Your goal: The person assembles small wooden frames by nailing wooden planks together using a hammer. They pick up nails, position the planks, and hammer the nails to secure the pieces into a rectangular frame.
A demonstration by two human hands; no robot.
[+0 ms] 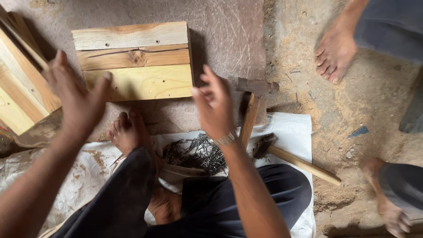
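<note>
A small panel of three nailed wooden boards [136,61] lies flat on a grey mat in front of me. My left hand [75,99] hovers open at its lower left corner, fingers spread, holding nothing. My right hand [216,103] is raised open at the panel's lower right corner, blurred by motion, empty as well. Neither hand touches the boards. Just right of my right hand lies a hammer [253,99] with a rusty head and wooden handle. A pile of dark nails [198,152] sits on a white sack below my right wrist.
A second hammer [286,156] lies on the white sack [293,130] at the right. More wooden boards [17,88] are stacked at the left edge. My bare foot [128,130] rests below the panel. Another person's feet [335,50] stand on the sandy floor at the right.
</note>
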